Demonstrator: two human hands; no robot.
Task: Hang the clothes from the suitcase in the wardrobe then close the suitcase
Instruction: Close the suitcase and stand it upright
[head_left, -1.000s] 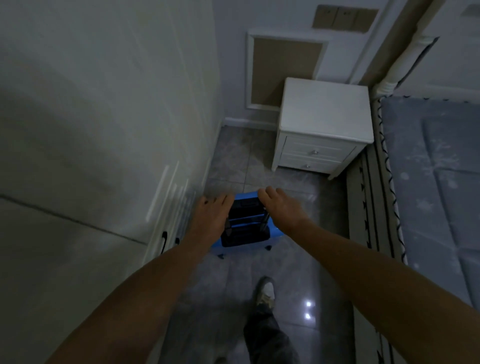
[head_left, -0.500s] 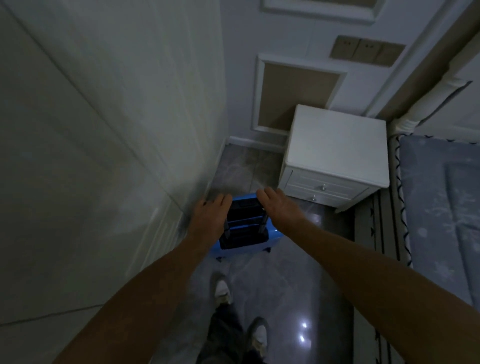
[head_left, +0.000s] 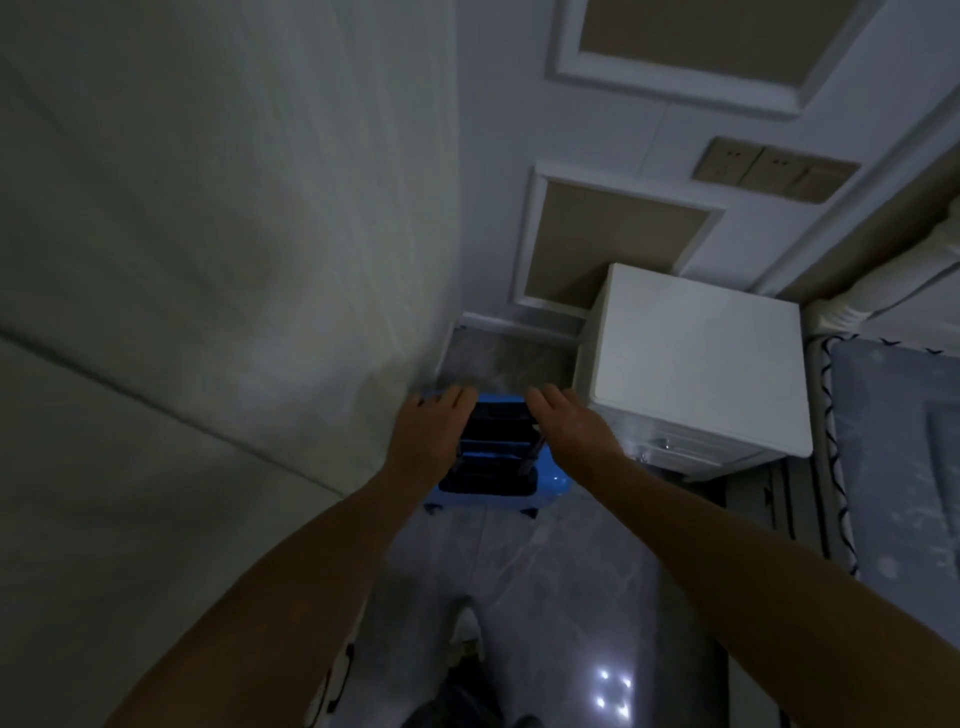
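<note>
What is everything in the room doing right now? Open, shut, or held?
Blue suitcase: upright on the floor, shut, between both hands.
Left hand: open, flat at the suitcase's left side.
Right hand: open, at its right side.
Nightstand: drawers shut.
Wardrobe: doors shut.

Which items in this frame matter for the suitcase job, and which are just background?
Job:
- blue suitcase, standing upright on the floor
- left hand and right hand, open, one at each side of it
- wardrobe, the pale panel on the left

Background:
- white nightstand
- bed
- wall sockets
</note>
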